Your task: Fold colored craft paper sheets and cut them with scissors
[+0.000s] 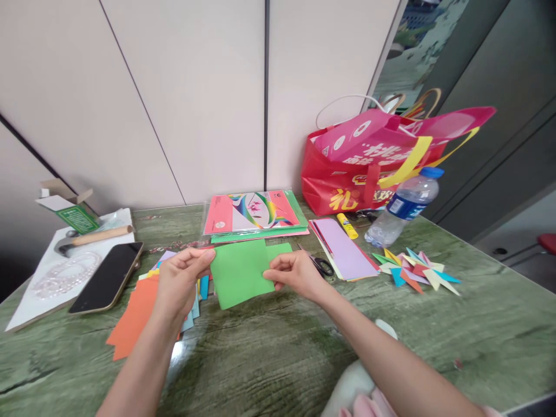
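Observation:
A sheet of green paper (238, 275) is held up above the table between my two hands. My left hand (180, 275) pinches its left edge near the upper corner. On the right side, my right hand (293, 272) grips the paper's edge with thumb and fingers closed; a further green flap shows behind it. Beneath and beside my left hand lies a fanned stack of coloured paper (135, 315), orange on top, partly hidden by my wrist. Black-handled scissors (324, 266) rest just behind my right hand.
Packs of coloured paper (256, 211) lie at the back. Purple strips (345, 249), a glue stick (347, 226), folded paper pieces (419, 269), a water bottle (403, 205) and a red bag (351, 165) stand right. A phone (108, 278) and a hammer-like tool (98, 237) lie left.

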A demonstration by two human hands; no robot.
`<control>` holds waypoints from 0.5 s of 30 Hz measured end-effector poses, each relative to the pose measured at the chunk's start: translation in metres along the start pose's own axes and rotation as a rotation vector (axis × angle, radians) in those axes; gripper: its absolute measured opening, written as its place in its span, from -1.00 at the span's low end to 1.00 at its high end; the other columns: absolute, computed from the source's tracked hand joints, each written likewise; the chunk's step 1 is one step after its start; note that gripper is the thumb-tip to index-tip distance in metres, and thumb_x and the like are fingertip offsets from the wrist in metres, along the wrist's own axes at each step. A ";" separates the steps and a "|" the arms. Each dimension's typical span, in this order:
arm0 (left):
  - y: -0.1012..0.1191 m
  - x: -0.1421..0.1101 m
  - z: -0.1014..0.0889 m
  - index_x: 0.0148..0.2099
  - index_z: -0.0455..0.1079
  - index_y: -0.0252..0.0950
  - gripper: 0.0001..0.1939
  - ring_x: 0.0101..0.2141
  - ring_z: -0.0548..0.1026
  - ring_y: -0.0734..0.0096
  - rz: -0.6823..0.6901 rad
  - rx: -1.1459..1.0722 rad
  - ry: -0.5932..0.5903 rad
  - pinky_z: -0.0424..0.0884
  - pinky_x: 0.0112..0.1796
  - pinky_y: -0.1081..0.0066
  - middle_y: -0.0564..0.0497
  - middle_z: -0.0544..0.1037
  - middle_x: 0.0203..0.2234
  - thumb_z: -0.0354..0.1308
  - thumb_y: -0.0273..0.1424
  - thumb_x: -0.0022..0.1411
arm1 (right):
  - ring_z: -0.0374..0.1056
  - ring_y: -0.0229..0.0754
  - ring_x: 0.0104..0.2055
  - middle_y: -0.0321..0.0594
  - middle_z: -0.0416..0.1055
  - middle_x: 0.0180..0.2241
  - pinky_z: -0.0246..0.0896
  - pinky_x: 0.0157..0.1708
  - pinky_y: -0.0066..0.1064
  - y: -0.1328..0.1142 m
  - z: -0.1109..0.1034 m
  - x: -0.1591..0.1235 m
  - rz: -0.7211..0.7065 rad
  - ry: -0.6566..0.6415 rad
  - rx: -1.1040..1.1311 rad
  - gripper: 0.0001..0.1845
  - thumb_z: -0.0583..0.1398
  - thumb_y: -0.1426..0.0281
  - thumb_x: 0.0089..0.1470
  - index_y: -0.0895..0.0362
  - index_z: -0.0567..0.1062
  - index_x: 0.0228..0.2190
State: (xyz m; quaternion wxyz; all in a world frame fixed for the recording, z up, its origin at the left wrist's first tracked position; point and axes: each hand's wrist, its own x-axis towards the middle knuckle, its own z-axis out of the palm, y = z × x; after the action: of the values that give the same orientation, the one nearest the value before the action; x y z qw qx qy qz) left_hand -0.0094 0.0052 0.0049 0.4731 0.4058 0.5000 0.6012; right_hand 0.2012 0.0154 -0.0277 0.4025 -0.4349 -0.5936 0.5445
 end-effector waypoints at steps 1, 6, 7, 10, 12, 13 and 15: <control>0.000 0.000 0.000 -0.54 0.41 -0.35 -0.81 -0.58 0.42 0.51 -0.002 -0.004 0.001 0.35 -0.48 0.50 0.06 0.49 -0.66 0.33 -0.38 -0.24 | 0.23 -0.37 -0.71 -0.37 0.30 -0.74 0.13 -0.69 -0.54 0.000 0.000 0.000 0.004 -0.001 0.004 -0.75 0.27 0.27 -0.27 0.20 0.39 -0.64; -0.001 -0.002 0.005 -0.40 0.42 -0.32 -0.78 -0.57 0.40 0.54 -0.097 0.006 -0.133 0.32 -0.50 0.52 0.09 0.47 -0.62 0.27 -0.31 -0.13 | 0.24 -0.37 -0.71 -0.38 0.30 -0.74 0.11 -0.70 -0.55 -0.001 -0.001 0.000 0.011 0.020 0.032 -0.75 0.28 0.28 -0.27 0.20 0.38 -0.65; -0.001 -0.003 0.006 -0.40 0.42 -0.32 -0.78 -0.57 0.39 0.53 -0.123 0.027 -0.190 0.32 -0.50 0.52 0.09 0.48 -0.62 0.25 -0.28 -0.10 | 0.24 -0.37 -0.71 -0.38 0.30 -0.73 0.11 -0.70 -0.56 -0.001 -0.002 0.000 0.008 0.029 0.039 -0.75 0.28 0.28 -0.27 0.20 0.38 -0.65; -0.003 -0.006 0.009 -0.43 0.44 -0.34 -0.75 -0.57 0.39 0.51 -0.191 0.089 -0.319 0.31 -0.50 0.49 0.04 0.51 -0.58 0.18 -0.22 -0.03 | 0.24 -0.38 -0.71 -0.39 0.29 -0.73 0.10 -0.70 -0.56 -0.001 -0.003 0.001 -0.001 0.052 0.059 -0.75 0.28 0.29 -0.27 0.20 0.37 -0.64; -0.004 -0.007 0.010 -0.43 0.46 -0.35 -0.73 -0.58 0.39 0.50 -0.220 0.090 -0.339 0.30 -0.52 0.48 0.01 0.52 -0.57 0.17 -0.21 -0.02 | 0.24 -0.38 -0.72 -0.40 0.29 -0.73 0.10 -0.71 -0.57 -0.001 -0.003 0.001 0.002 0.058 0.071 -0.75 0.28 0.29 -0.27 0.20 0.37 -0.64; -0.004 -0.008 0.010 -0.42 0.46 -0.36 -0.72 -0.59 0.39 0.49 -0.230 0.076 -0.337 0.30 -0.52 0.48 0.00 0.53 -0.57 0.17 -0.21 -0.02 | 0.24 -0.39 -0.72 -0.40 0.29 -0.73 0.09 -0.72 -0.57 -0.001 -0.003 0.001 0.004 0.057 0.073 -0.75 0.29 0.30 -0.27 0.20 0.37 -0.64; -0.005 -0.007 0.009 -0.40 0.48 -0.36 -0.72 -0.57 0.40 0.46 -0.245 0.041 -0.317 0.31 -0.52 0.47 -0.02 0.53 -0.57 0.18 -0.22 -0.03 | 0.24 -0.39 -0.72 -0.40 0.29 -0.73 0.09 -0.72 -0.58 -0.001 -0.003 0.001 0.005 0.047 0.078 -0.75 0.29 0.30 -0.27 0.21 0.37 -0.64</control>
State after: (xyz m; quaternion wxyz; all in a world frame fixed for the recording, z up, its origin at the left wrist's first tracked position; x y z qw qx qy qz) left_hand 0.0021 0.0004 0.0012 0.6072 0.4410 0.4772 0.4573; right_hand 0.2036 0.0169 -0.0268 0.4316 -0.4329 -0.5614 0.5578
